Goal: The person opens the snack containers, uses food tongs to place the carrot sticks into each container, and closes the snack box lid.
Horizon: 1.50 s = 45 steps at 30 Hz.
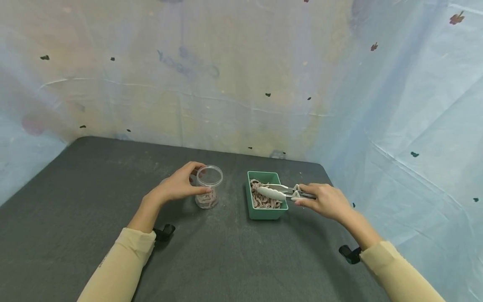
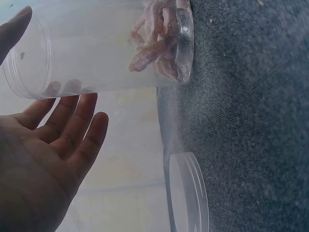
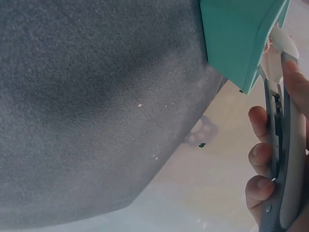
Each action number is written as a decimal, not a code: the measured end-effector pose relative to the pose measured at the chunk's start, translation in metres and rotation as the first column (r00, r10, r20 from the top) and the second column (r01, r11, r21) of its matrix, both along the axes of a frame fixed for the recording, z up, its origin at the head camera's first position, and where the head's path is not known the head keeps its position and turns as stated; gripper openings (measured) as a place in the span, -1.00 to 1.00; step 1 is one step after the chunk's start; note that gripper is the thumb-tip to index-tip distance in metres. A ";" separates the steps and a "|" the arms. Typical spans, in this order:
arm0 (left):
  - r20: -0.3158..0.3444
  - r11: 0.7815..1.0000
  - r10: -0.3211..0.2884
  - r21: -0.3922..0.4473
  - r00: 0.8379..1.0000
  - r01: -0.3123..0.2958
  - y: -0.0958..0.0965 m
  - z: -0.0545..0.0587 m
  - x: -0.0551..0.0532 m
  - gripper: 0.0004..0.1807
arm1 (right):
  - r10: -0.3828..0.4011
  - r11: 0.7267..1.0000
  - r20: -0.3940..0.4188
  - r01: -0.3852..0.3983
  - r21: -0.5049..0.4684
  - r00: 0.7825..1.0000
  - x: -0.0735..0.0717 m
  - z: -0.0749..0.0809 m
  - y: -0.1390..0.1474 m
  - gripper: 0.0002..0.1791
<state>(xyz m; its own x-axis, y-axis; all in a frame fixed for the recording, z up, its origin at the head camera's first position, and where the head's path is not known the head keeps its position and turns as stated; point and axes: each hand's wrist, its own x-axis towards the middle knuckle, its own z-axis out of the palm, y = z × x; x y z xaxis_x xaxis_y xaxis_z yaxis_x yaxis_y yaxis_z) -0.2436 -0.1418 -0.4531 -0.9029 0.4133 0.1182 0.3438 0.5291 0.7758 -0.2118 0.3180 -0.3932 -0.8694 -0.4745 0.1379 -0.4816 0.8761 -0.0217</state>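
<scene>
Tongs (image 1: pixel 271 193) with white heads reach over the right rim of a green box (image 1: pixel 268 214), their tips among the pinkish-grey strips (image 1: pixel 266 204) inside; whether they pinch any strip, I cannot tell. The box stands on the dark surface (image 1: pixel 234 260) toward its far right corner, set in from the far edge. The right hand (image 1: pixel 328 200) is clamped round the tongs' handles; the right wrist view adds what the head view hides, the fingers curled against one side and the thumb along the other. That view gives mostly the outer wall of the box and little of its contents, yet it shows small crumbs (image 3: pixel 140 105) on the surface. Left of the box and apart from it, also nearer the far edge, a clear jar (image 1: pixel 212 184) stands upright. The left hand (image 1: pixel 179 183) holds it near its rim, thumb on the near side; from the left wrist, fingertips show through the transparent wall. There, too, similar strips (image 2: pixel 157 38) appear plainly at the jar's bottom, and a round clear lid (image 2: pixel 188 193) lies on the surface near it, which I cannot make out from the head. Behind the far edge hangs a pale sheet (image 1: pixel 226 63).
</scene>
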 end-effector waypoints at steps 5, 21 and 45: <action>-0.007 1.000 -0.003 0.001 1.000 0.003 0.000 0.000 0.000 -0.07 | -0.020 1.000 -0.001 0.020 -0.024 1.000 0.003 -0.003 0.002 -0.33; 0.000 1.000 -0.003 0.001 1.000 0.003 0.000 0.002 0.001 -0.08 | 0.001 0.993 -0.030 -0.004 -0.121 1.000 0.011 -0.014 0.010 -0.33; 0.001 1.000 -0.004 0.007 1.000 0.004 0.000 0.000 0.000 -0.07 | -0.040 0.981 -0.069 0.026 -0.194 0.997 0.014 -0.015 0.011 -0.32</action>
